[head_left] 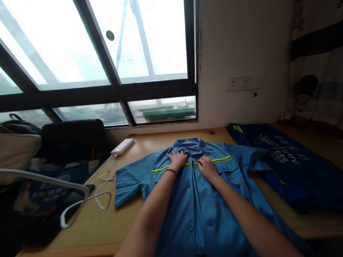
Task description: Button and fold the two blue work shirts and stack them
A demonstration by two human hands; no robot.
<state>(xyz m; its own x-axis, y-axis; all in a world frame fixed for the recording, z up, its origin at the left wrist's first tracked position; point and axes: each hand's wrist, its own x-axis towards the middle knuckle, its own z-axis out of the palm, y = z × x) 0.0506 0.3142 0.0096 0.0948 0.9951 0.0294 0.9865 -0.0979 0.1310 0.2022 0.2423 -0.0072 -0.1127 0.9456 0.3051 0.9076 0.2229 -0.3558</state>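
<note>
A blue short-sleeved work shirt (pixel 174 200) with yellow-green reflective stripes lies front up on the table, collar towards the window. Its front is unfastened, and a narrow gap runs down between the two edges. My left hand (pixel 177 159), with a beaded bracelet at the wrist, rests on the chest just below the collar, fingers spread over the cloth. On the other side of the opening, my right hand (pixel 207 167) has its fingers curled at the front edge by the stripe, closed on the cloth. Its fingertips are partly hidden.
A dark blue garment (pixel 302 167) with white print lies at the right, touching the shirt's sleeve. A white power bank (pixel 122 147) with a looping white cable (pixel 103 194) is at the table's left. Behind stand a window (pixel 150 85) and a wall socket (pixel 238 84); bags (pixel 53 182) crowd the left.
</note>
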